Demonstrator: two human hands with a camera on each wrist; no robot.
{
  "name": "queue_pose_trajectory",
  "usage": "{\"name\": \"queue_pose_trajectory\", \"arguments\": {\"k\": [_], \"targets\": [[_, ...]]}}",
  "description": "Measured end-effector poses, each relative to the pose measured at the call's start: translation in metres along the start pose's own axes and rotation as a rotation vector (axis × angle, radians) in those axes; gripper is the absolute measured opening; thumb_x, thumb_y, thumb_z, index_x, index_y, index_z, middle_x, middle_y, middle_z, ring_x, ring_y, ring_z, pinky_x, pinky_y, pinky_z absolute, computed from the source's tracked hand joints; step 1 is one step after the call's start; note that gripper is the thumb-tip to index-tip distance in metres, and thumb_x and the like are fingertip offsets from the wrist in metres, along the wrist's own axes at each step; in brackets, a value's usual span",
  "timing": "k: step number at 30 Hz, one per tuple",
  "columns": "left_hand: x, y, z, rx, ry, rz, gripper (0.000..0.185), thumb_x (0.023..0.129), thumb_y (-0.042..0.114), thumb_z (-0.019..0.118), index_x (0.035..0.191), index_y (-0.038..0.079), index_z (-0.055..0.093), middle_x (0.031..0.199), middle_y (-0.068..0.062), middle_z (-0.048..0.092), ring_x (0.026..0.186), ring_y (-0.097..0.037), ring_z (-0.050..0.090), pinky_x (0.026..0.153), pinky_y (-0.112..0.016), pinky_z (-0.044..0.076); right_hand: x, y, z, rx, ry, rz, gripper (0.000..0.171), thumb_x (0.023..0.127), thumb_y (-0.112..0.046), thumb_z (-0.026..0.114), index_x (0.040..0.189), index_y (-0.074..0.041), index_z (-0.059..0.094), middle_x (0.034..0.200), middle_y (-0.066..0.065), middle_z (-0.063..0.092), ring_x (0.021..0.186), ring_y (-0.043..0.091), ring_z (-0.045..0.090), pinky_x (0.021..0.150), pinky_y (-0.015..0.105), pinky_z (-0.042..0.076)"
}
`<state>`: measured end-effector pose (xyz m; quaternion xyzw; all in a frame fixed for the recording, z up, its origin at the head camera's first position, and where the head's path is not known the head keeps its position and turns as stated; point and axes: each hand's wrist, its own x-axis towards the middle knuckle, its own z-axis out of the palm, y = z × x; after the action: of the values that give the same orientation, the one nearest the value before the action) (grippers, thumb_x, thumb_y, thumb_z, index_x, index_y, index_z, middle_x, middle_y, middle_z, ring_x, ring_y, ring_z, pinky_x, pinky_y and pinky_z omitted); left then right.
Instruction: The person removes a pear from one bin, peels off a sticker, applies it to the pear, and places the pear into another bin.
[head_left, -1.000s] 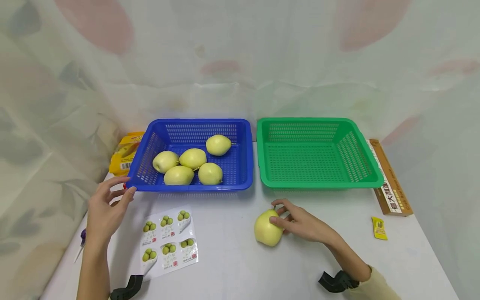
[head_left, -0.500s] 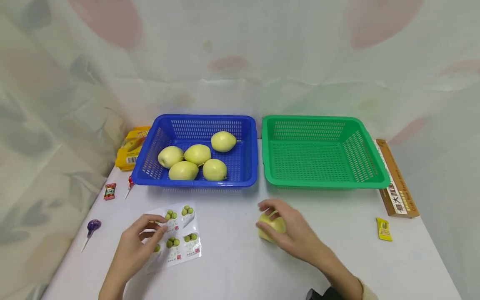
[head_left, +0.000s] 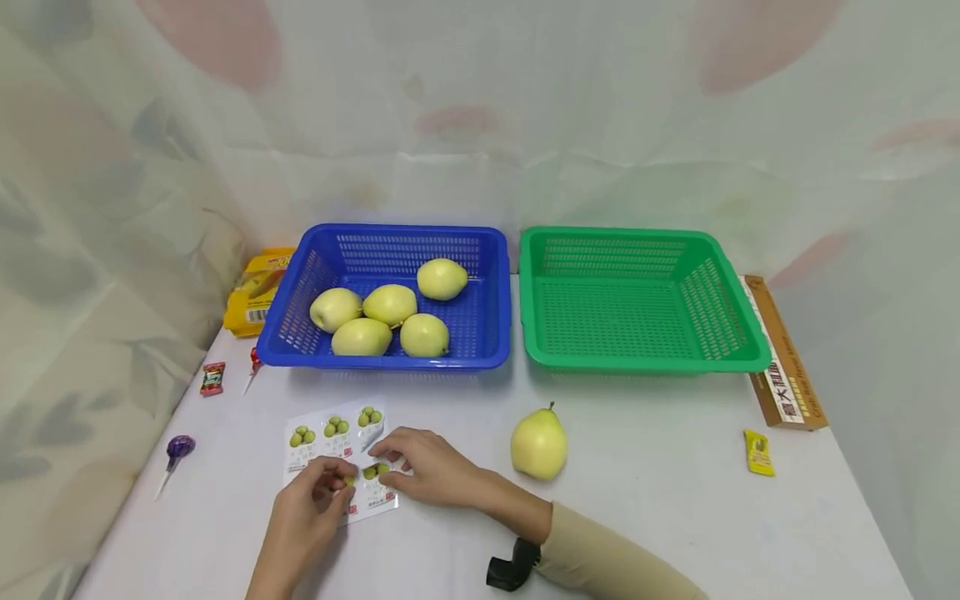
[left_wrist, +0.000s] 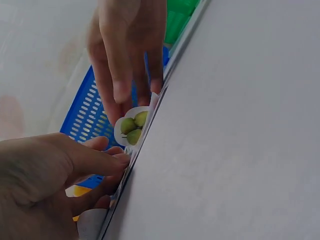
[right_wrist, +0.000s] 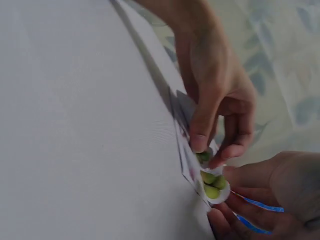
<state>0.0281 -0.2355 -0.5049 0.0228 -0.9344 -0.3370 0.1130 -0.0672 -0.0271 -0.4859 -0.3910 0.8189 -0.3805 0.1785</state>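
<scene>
A white sticker sheet point(head_left: 333, 446) printed with green pears lies on the table in front of the blue basket point(head_left: 491, 283). My left hand point(head_left: 339, 477) pinches the sheet's near edge, with thumb and fingers curled on it point(left_wrist: 117, 162). My right hand point(head_left: 381, 454) reaches across from the right. Its fingertips point(left_wrist: 122, 92) pinch one round pear sticker point(left_wrist: 131, 127) that stands lifted off the sheet. The same sticker point(right_wrist: 214, 189) shows between both hands in the right wrist view. A yellow pear point(head_left: 538, 444) stands alone on the table right of my hands, untouched.
The blue basket holds several yellow pears point(head_left: 390, 304). The green basket point(head_left: 723, 283) beside it holds nothing. A yellow packet point(head_left: 255, 292), a red candy point(head_left: 213, 377) and a purple lollipop point(head_left: 178, 448) lie at the left. A brown box point(head_left: 783, 358) and a yellow sachet point(head_left: 759, 452) lie at the right.
My right hand has let go of the pear and crossed left to the sticker sheet. My left hand, at the blue basket a second ago, now pinches the sheet. The pear stays put.
</scene>
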Motion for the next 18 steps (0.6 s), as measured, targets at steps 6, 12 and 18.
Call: {"name": "queue_pose_trajectory", "arguments": {"k": [6,12,18], "targets": [[-0.003,0.003,0.004,0.004,0.013,-0.016,0.037,0.079,-0.011,0.088,0.102,0.015,0.075,0.091,0.007,0.075,0.082,0.002,0.061,0.074,-0.023,0.057,0.014,-0.004,0.009,-0.084,0.072,-0.039,0.016,0.104,-0.009,0.072,0.120,-0.011,0.074,0.103,-0.003,0.080,0.091,-0.004,0.067,0.095,0.013,0.053],[-0.001,0.009,0.002,0.033,-0.031,-0.092,0.034,0.082,-0.008,0.087,0.105,0.015,0.076,0.091,0.005,0.076,0.082,0.001,0.059,0.074,-0.024,0.054,-0.009,-0.017,-0.012,0.031,0.165,-0.074,0.011,0.106,-0.009,0.068,0.116,-0.011,0.070,0.112,0.001,0.078,0.098,0.001,0.070,0.088,0.008,0.055],[0.004,0.022,0.001,0.059,-0.042,-0.084,0.034,0.083,-0.006,0.087,0.105,0.018,0.076,0.092,0.006,0.076,0.079,0.000,0.060,0.070,-0.024,0.053,-0.070,-0.012,-0.055,0.112,0.390,-0.153,0.022,0.097,0.003,0.075,0.116,-0.005,0.067,0.109,0.010,0.077,0.097,0.015,0.076,0.091,0.019,0.064]]}}
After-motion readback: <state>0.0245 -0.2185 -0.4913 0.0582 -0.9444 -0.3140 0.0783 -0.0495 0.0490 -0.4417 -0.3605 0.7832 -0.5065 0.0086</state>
